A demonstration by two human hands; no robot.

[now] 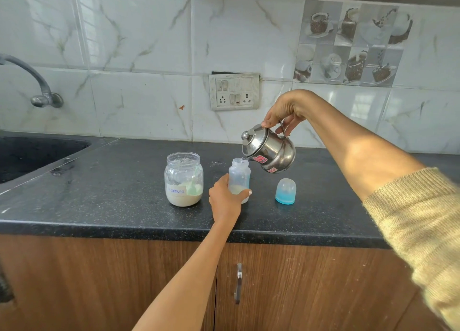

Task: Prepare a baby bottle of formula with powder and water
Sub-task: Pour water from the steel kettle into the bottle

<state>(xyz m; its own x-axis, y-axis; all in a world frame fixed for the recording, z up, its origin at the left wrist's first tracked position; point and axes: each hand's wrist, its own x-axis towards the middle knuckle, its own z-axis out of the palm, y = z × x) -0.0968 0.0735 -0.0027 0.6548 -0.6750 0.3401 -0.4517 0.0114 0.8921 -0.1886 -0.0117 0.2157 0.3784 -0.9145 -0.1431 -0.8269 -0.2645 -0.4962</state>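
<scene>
A clear baby bottle (239,175) stands uncapped on the black counter (112,188), with pale powder and liquid in its bottom. My left hand (225,198) grips its lower part. My right hand (283,113) holds a small steel kettle (270,149) by its handle, tilted to the left so its spout sits over the bottle's mouth, and water runs in. To the left stands an open glass jar (183,179) labelled formula, holding powder and a green scoop. The bottle's blue cap (285,190) stands on the counter to the right.
A dark sink (29,154) is set into the counter at the far left, with a curved tap (37,86) on the tiled wall above it. A switch and socket plate (234,91) is on the wall behind. Wooden cabinet doors (298,288) lie below the counter edge.
</scene>
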